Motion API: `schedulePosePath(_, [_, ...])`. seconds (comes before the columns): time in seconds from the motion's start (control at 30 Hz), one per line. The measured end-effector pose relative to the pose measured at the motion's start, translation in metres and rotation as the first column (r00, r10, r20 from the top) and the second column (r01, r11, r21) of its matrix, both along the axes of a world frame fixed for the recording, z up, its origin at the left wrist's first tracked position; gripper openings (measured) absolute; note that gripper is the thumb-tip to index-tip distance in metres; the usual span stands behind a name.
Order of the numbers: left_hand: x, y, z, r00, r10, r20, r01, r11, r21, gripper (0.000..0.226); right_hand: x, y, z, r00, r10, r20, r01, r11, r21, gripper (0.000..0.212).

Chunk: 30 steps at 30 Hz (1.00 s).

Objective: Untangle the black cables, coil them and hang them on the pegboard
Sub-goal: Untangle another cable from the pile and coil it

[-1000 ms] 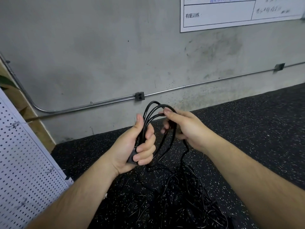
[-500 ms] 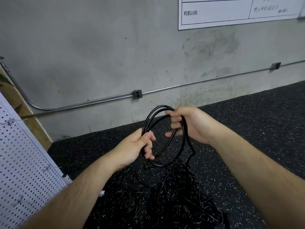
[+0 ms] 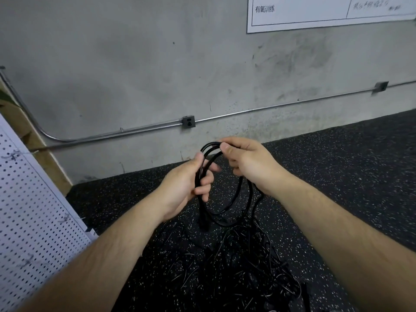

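Observation:
A black cable coil [image 3: 234, 212] of a few loops hangs between my hands at mid-frame. My left hand [image 3: 186, 185] grips the loops on their left side, with a plug end dangling just below it. My right hand [image 3: 245, 161] pinches the top of the loops between thumb and fingers. From the coil a strand runs down into a tangled pile of black cables [image 3: 243, 273] on the floor. The white pegboard [image 3: 33, 219] leans at the left edge.
A grey concrete wall stands ahead, with a metal conduit [image 3: 112, 134] and an outlet box [image 3: 188, 121] low on it. A white printed sheet [image 3: 326, 12] hangs at the upper right. Black speckled rubber flooring [image 3: 349, 167] spreads to the right.
The coil's loops have been gathered closer together. My left hand has shifted its grip up the loops, so the plug now dangles below it, and my right hand has closed in toward my left.

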<state>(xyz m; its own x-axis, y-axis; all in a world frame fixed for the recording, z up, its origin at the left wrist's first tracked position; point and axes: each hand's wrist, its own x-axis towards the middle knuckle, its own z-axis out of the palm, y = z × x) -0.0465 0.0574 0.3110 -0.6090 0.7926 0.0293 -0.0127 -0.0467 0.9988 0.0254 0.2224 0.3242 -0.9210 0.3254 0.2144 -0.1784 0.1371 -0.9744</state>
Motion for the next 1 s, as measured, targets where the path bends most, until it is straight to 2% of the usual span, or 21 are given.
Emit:
schedulePosePath(0.1, [0.001,0.001,0.001,0.999,0.036,0.019,-0.036,0.999,-0.019,0.039,-0.002,-0.003,-0.006,0.999,-0.047,-0.007,0.048,0.998,0.05,0.02])
schedulePosePath(0.2, [-0.006,-0.003,0.011,0.99,0.112,0.082,-0.121,0.987,0.11,0.034,0.001,-0.001,-0.013,0.998,-0.055,0.024,0.053,0.995,0.088,0.026])
schedulePosePath(0.3, [-0.017,-0.012,0.023,0.971,0.149,0.188,-0.194,0.948,0.251,0.033,0.007,0.007,-0.034,0.98,-0.036,0.194,-0.041,0.924,0.381,0.039])
schedulePosePath(0.37, [-0.028,-0.019,0.027,0.95,0.207,0.235,-0.275,0.912,0.303,0.034,0.009,0.01,-0.051,0.956,-0.015,0.292,-0.127,0.879,0.461,0.039])
schedulePosePath(0.5, [-0.048,-0.027,0.025,0.91,0.269,0.315,-0.381,0.843,0.379,0.035,0.007,0.013,-0.08,0.931,0.01,0.365,-0.178,0.884,0.432,0.034])
schedulePosePath(0.6, [-0.054,-0.028,0.022,0.893,0.288,0.346,-0.417,0.821,0.39,0.036,-0.001,0.011,-0.095,0.927,0.026,0.374,-0.113,0.97,0.214,0.026])
schedulePosePath(0.7, [-0.054,-0.029,0.023,0.873,0.31,0.376,-0.455,0.796,0.4,0.037,-0.003,0.005,-0.095,0.92,-0.028,0.392,0.003,0.998,0.063,0.038])
schedulePosePath(0.73, [-0.055,-0.03,0.024,0.864,0.323,0.386,-0.473,0.785,0.401,0.037,-0.003,0.005,-0.092,0.912,-0.081,0.402,0.049,0.995,0.088,0.041])
schedulePosePath(0.8, [-0.059,-0.035,0.028,0.835,0.339,0.433,-0.519,0.747,0.417,0.039,0.001,0.014,-0.089,0.893,-0.2,0.403,0.104,0.963,0.247,0.041])
schedulePosePath(0.87, [-0.065,-0.044,0.036,0.806,0.333,0.489,-0.562,0.69,0.456,0.041,0.01,0.034,-0.089,0.881,-0.252,0.4,0.045,0.887,0.46,0.037])
schedulePosePath(0.9, [-0.068,-0.05,0.039,0.8,0.329,0.502,-0.573,0.667,0.475,0.041,0.016,0.042,-0.09,0.892,-0.224,0.392,-0.007,0.86,0.51,0.038])
schedulePosePath(1.0, [-0.075,-0.061,0.041,0.807,0.37,0.461,-0.576,0.665,0.476,0.041,0.029,0.052,-0.086,0.951,-0.133,0.278,-0.016,0.88,0.475,0.044])
